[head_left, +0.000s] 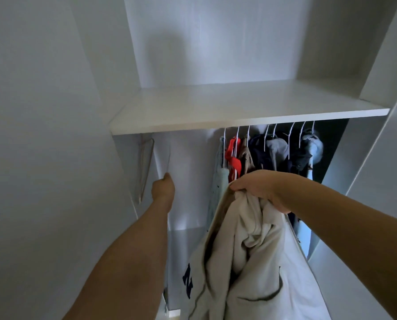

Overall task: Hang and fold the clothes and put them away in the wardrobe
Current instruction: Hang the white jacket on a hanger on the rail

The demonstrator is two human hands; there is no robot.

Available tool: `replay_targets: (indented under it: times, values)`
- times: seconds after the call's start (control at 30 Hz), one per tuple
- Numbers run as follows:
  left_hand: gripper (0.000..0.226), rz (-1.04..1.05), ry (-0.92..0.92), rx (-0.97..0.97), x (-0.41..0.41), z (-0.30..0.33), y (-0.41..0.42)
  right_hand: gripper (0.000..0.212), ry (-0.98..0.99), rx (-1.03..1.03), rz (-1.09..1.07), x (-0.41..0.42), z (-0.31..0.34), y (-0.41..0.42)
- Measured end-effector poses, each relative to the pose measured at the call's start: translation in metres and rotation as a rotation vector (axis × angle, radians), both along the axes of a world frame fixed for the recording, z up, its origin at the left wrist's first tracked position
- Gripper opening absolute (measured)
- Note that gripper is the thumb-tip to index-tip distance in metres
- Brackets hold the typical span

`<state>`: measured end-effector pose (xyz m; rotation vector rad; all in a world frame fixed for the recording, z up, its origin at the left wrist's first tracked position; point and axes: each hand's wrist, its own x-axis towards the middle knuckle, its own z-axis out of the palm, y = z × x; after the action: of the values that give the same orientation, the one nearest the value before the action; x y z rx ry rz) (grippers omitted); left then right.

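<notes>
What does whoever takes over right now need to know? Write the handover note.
Right hand: grips the cream jacket by its top, beside the hanging row.
Left hand: reaches into the left part of the wardrobe; its fingers are hidden, so a grasp cannot be told. An empty hanger hangs just left of it.
Done: several garments hang on white hangers under the shelf.
Left: the cream jacket shows no hanger yet; hang it and add it to the row.
</notes>
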<state>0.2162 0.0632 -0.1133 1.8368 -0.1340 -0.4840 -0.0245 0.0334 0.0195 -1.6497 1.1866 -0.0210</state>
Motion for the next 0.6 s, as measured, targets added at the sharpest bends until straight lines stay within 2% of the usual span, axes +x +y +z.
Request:
replay_targets:
  times: [0.13,0.27,0.47,0.6]
  values:
    - [0.05,-0.052,0.019,0.023,-0.054,0.008,0.034,0.03,-0.008,-0.016,-0.026,-0.021,-0.007,0.003]
    - [0.031,-0.137,0.055,0.025,-0.107,0.027,0.075,0.031,-0.011,-0.044,-0.032,-0.051,-0.014,0.012]
    - [0.04,-0.246,-0.045,0.143,-0.187,0.066,0.164,0.026,-0.037,-0.096,-0.039,-0.117,-0.01,0.017]
    - [0.047,-0.309,-0.069,0.138,-0.247,0.104,0.22,0.02,-0.059,-0.147,-0.104,-0.162,-0.006,0.008]
